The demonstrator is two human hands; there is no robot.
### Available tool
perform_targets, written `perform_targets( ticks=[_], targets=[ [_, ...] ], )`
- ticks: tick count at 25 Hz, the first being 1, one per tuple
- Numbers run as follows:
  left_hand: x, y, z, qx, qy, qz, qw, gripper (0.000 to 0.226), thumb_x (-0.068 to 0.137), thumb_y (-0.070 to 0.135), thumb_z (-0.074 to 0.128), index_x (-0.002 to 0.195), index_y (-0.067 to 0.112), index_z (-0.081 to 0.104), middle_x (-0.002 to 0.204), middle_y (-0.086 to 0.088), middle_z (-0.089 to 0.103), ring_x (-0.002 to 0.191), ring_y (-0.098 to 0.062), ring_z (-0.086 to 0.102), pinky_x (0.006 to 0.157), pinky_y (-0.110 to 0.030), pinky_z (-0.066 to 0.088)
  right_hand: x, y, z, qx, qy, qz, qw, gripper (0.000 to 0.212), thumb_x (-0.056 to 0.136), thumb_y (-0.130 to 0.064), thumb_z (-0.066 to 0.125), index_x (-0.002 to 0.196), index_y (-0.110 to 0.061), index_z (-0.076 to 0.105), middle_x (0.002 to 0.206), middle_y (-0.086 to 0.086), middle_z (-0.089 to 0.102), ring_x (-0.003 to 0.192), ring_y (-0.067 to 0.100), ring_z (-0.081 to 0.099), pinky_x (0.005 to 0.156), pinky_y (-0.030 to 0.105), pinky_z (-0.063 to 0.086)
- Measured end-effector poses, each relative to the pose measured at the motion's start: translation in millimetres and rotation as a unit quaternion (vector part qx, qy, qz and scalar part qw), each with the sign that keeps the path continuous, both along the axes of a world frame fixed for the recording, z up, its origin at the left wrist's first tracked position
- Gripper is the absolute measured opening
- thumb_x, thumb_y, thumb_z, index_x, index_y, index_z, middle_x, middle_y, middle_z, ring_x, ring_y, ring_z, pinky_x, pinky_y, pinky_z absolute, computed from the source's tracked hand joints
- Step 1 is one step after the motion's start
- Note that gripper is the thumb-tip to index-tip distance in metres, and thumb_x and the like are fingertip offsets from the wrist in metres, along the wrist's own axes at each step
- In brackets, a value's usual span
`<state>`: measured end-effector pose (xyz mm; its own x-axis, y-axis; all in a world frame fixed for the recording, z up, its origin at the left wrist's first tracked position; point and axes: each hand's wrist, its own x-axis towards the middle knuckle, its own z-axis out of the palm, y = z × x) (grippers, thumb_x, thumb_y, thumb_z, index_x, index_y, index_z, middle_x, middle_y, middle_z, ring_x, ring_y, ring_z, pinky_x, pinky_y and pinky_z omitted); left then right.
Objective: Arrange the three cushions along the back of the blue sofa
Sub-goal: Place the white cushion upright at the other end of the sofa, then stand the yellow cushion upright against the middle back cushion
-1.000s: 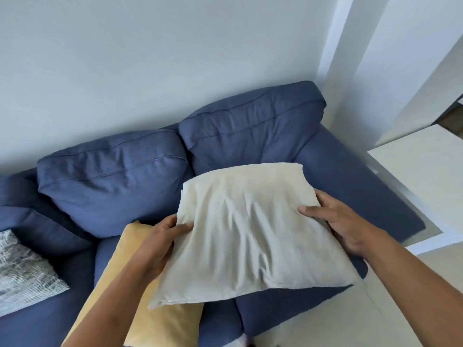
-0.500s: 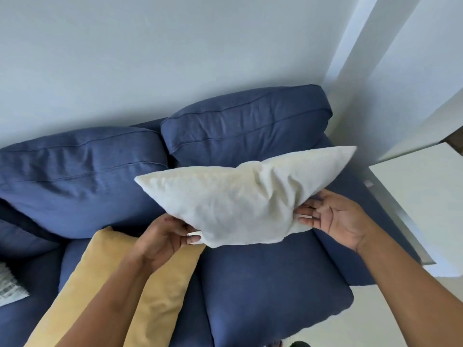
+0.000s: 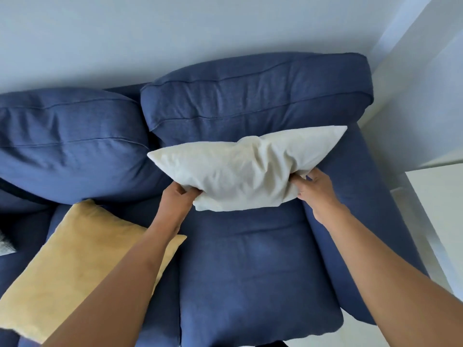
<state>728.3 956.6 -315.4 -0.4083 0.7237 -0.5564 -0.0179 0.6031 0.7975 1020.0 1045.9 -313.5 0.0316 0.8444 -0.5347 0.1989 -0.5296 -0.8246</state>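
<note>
A cream cushion stands on edge against the right back pillow of the blue sofa, close to the right armrest. My left hand grips its lower left corner and my right hand grips its lower right side. A yellow cushion lies flat on the left seat, partly under my left forearm. Only a sliver of a grey patterned cushion shows at the left edge.
A white wall runs behind the sofa. A white table or cabinet top stands just past the right armrest. Pale floor shows in front of the sofa at the lower right.
The cream cushion went from lying flat in my hands to standing on edge, then moved back and down against the right back pillow. My view shifted right.
</note>
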Motion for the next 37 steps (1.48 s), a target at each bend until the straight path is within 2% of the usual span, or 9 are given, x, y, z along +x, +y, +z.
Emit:
perform_targets(
  ticks=[4, 8, 14, 18, 21, 24, 27, 33, 37],
  targets=[
    [5, 33, -56, -0.022, 0.006, 0.024, 0.999, 0.028, 0.087, 0.024, 0.078, 0.114, 0.018, 0.072, 0.107, -0.004, 0.08, 0.096, -0.018, 0.076, 0.086, -0.035, 0.062, -2, 33, -60, -0.014, -0.013, -0.009, 1.0, 0.019, 0.084, -0.027, 0.071, 0.103, -0.023, 0.073, 0.104, -0.008, 0.077, 0.103, 0.019, 0.071, 0.087, 0.04, 0.059],
    [7, 61, -112, -0.095, -0.01, -0.006, 0.995, 0.038, 0.093, 0.032, 0.071, 0.128, 0.018, 0.065, 0.12, 0.001, 0.072, 0.1, -0.014, 0.068, 0.077, -0.029, 0.056, -8, 56, -115, -0.074, -0.041, -0.02, 0.996, 0.022, 0.088, -0.023, 0.069, 0.109, -0.016, 0.067, 0.111, 0.0, 0.07, 0.107, 0.023, 0.066, 0.1, 0.05, 0.057],
    [21, 72, -148, -0.153, -0.014, -0.053, 0.987, 0.053, 0.099, 0.039, 0.059, 0.149, 0.025, 0.052, 0.134, 0.004, 0.059, 0.126, -0.025, 0.058, 0.097, -0.042, 0.051, -16, 62, -144, -0.118, -0.058, 0.018, 0.991, 0.039, 0.095, -0.029, 0.067, 0.125, -0.006, 0.061, 0.112, 0.005, 0.061, 0.105, 0.032, 0.061, 0.107, 0.067, 0.044],
    [27, 59, -129, -0.133, -0.006, -0.046, 0.99, 0.052, 0.099, 0.034, 0.058, 0.149, 0.021, 0.052, 0.14, -0.005, 0.06, 0.126, -0.023, 0.059, 0.107, -0.037, 0.047, -16, 50, -128, -0.091, -0.059, 0.032, 0.994, 0.054, 0.097, -0.031, 0.067, 0.141, -0.003, 0.053, 0.152, 0.021, 0.051, 0.14, 0.039, 0.049, 0.112, 0.061, 0.043],
    [32, 34, -104, -0.136, 0.018, -0.049, 0.989, 0.048, 0.097, 0.037, 0.055, 0.133, 0.006, 0.057, 0.145, -0.027, 0.057, 0.131, -0.043, 0.058, 0.111, -0.049, 0.044, -14, 27, -108, -0.07, -0.057, 0.072, 0.993, 0.064, 0.092, -0.043, 0.068, 0.149, -0.019, 0.052, 0.15, 0.001, 0.053, 0.142, 0.02, 0.049, 0.116, 0.042, 0.042],
    [36, -3, -69, -0.113, 0.053, -0.046, 0.991, 0.038, 0.099, 0.041, 0.054, 0.129, 0.019, 0.063, 0.135, -0.002, 0.067, 0.124, -0.021, 0.063, 0.1, -0.034, 0.047, -18, -1, -84, -0.021, -0.077, 0.135, 0.988, 0.037, 0.086, -0.051, 0.062, 0.118, -0.031, 0.06, 0.144, -0.011, 0.055, 0.138, 0.008, 0.048, 0.115, 0.034, 0.038],
    [34, -53, -34, -0.098, 0.07, -0.004, 0.993, 0.064, 0.101, 0.042, 0.056, 0.16, 0.022, 0.04, 0.16, 0.006, 0.048, 0.147, -0.013, 0.046, 0.115, -0.026, 0.033, -29, -38, -48, 0.004, -0.09, 0.187, 0.978, 0.067, 0.098, -0.041, 0.058, 0.158, -0.016, 0.04, 0.16, -0.009, 0.045, 0.148, 0.009, 0.039, 0.123, 0.037, 0.031],
    [14, -179, 8, -0.112, 0.068, 0.089, 0.987, 0.062, 0.102, 0.041, 0.053, 0.16, 0.022, 0.042, 0.158, 0.002, 0.052, 0.147, -0.018, 0.046, 0.113, -0.03, 0.035, -67, -123, -17, -0.01, -0.107, 0.279, 0.954, 0.058, 0.09, -0.057, 0.054, 0.131, -0.016, 0.052, 0.146, -0.014, 0.052, 0.148, 0.015, 0.042, 0.114, 0.039, 0.038],
    [-16, -276, 13, -0.141, 0.069, 0.153, 0.976, 0.058, 0.102, 0.043, 0.052, 0.157, 0.029, 0.046, 0.157, -0.002, 0.054, 0.145, -0.021, 0.048, 0.116, -0.038, 0.038, -109, -190, -6, -0.003, -0.092, 0.343, 0.935, 0.072, 0.098, -0.047, 0.057, 0.161, -0.021, 0.035, 0.167, -0.006, 0.036, 0.151, 0.014, 0.037, 0.119, 0.037, 0.032]
  ],
)
